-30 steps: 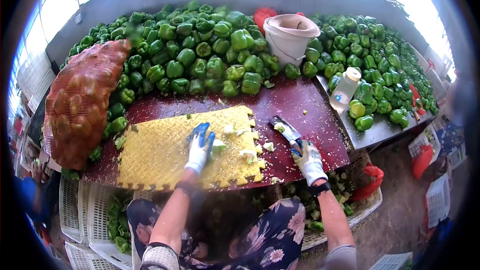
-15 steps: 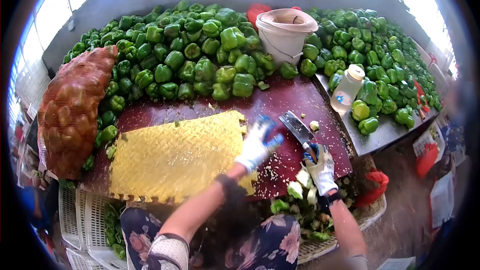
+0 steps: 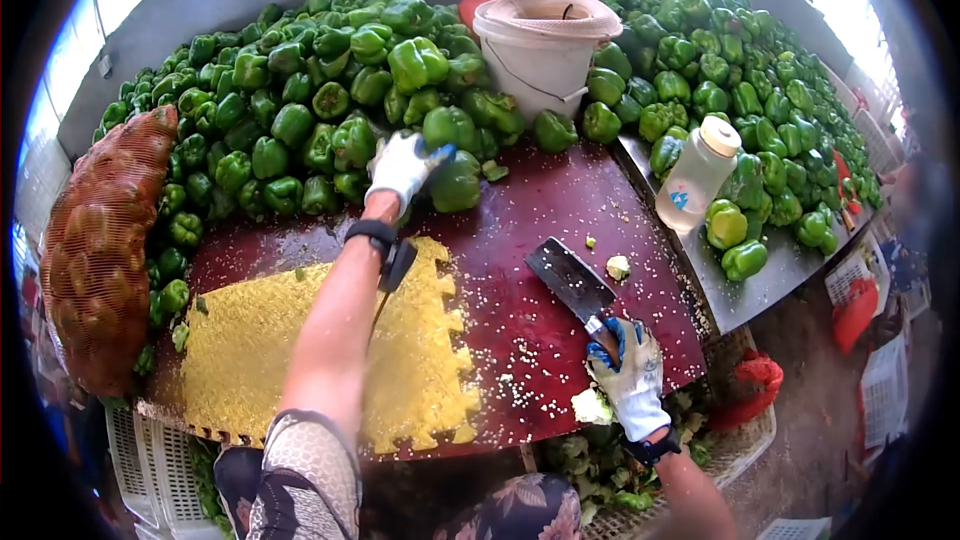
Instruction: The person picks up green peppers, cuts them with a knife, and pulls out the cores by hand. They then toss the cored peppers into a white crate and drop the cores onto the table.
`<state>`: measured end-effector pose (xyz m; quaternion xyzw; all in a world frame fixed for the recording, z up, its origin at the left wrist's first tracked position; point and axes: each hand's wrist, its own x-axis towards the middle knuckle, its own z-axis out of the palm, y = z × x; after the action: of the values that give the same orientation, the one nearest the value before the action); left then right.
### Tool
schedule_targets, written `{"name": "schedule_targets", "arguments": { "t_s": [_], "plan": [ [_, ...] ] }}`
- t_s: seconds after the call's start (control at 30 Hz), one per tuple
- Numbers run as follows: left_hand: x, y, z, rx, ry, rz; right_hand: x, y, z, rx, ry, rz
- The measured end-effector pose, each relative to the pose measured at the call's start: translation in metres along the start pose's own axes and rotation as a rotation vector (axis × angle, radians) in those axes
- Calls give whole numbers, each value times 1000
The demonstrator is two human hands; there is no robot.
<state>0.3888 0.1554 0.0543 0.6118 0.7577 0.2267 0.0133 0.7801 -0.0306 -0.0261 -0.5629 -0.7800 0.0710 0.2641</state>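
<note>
My right hand (image 3: 627,370), in a white glove with blue palm side, is closed around the handle of a cleaver (image 3: 570,278). Its wide dark blade lies low over the red tabletop, pointing up and left. My left hand (image 3: 402,170), gloved too, reaches to the front of the pile of green bell peppers (image 3: 290,125). Its thumb and fingers are spread beside one large bell pepper (image 3: 456,183); part of the fingers is hidden, and no firm hold shows. A pale cut pepper piece (image 3: 592,407) sits beside my right hand.
A yellow foam mat (image 3: 260,340) covers the left of the red table (image 3: 520,360), strewn with seeds. A white bucket (image 3: 540,65), a bottle (image 3: 697,175) and a full red mesh sack (image 3: 105,250) stand around. Below the right edge is a basket (image 3: 745,435) with scraps.
My left hand has moved from above the mat's right edge forward to the pepper pile. My right hand keeps the cleaver, and the pieces near it are fewer. The view has shifted somewhat.
</note>
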Motion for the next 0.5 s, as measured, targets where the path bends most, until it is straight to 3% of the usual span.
{"name": "schedule_targets", "arguments": {
  "t_s": [0.03,0.07,0.13,0.2,0.23,0.3,0.33,0.4,0.47,0.5],
  "plan": [
    [-7,-10,11,-78,24,68,1,-3,-1,0,13,-2],
    [-18,-21,24,-231,-40,6,1,-6,-3,8,21,-1],
    [-49,-19,18,-227,-42,46,1,-10,-8,-15,-22,11],
    [-77,-5,-3,68,-103,150,-1,-4,-1,-53,-27,33],
    [-88,-8,3,78,-45,216,-1,-8,-2,-37,21,16],
    [-108,6,-10,161,-145,266,-1,-12,-3,-18,82,-6],
    [-118,2,-3,224,15,420,-1,-12,-2,-28,80,-6],
    [-119,-3,-10,-163,-33,457,0,-12,-1,-35,78,-9],
    [-100,-20,-7,-408,300,339,-1,-11,1,-61,63,13],
    [-90,-19,-27,-524,348,229,-3,-5,8,-67,95,0]
  ]
}}
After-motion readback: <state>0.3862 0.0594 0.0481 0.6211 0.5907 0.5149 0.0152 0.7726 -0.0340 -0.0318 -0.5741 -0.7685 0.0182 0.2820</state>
